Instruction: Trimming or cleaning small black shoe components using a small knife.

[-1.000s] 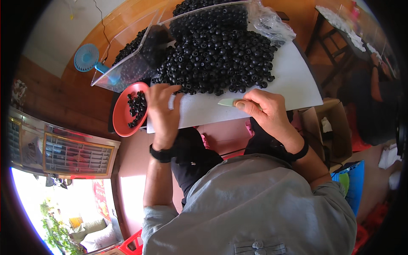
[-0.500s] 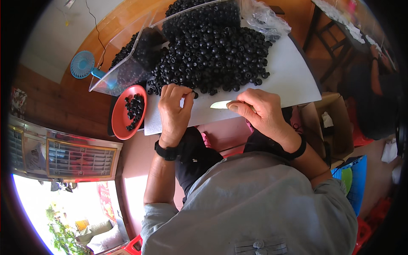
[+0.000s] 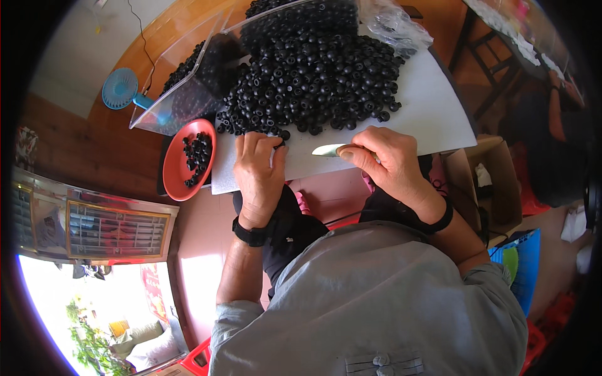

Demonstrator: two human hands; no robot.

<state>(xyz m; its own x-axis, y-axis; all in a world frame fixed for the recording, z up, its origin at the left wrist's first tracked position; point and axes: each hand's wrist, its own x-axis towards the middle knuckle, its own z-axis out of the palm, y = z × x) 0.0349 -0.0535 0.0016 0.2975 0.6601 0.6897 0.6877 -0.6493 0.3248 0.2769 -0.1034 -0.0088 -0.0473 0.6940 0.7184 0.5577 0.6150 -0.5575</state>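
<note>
A: We log from the largest down. The white board [image 3: 433, 106] lies flat on the wooden table [image 3: 188, 25], its near edge toward us. On it sits the heap of small black round parts [image 3: 313, 69], spilling out of a clear plastic bin [image 3: 182, 94] at the far left. A red dish [image 3: 179, 169] just beside the board's left edge holds a few more of the same parts.

B: And the hands?

A: Our left hand [image 3: 257, 172] rests palm down at the near foot of the heap, fingers curled together over one black part [image 3: 280, 144] at its fingertips; we cannot tell whether that piece is truly pinched or only pressed to the board. Our right hand [image 3: 389, 160] is closed on a small pale blade [image 3: 327, 150], thumb and forefinger clamped on its rear end.

B: Orientation of the blade?

A: Its long axis runs nearly level across the view, the tip pointing left toward the left fingertips, with bare white board between the two. It lies low over the board; contact we cannot confirm.

B: Handling judgement?

A: We judge the blade thin, stiff and light, best held at the back as it is now, well off the edge. The parts look light, hard, smooth and apt to roll; each wants a pinch across its round rim. The heap is loose, and we judge that a nudge would scatter it.
</note>
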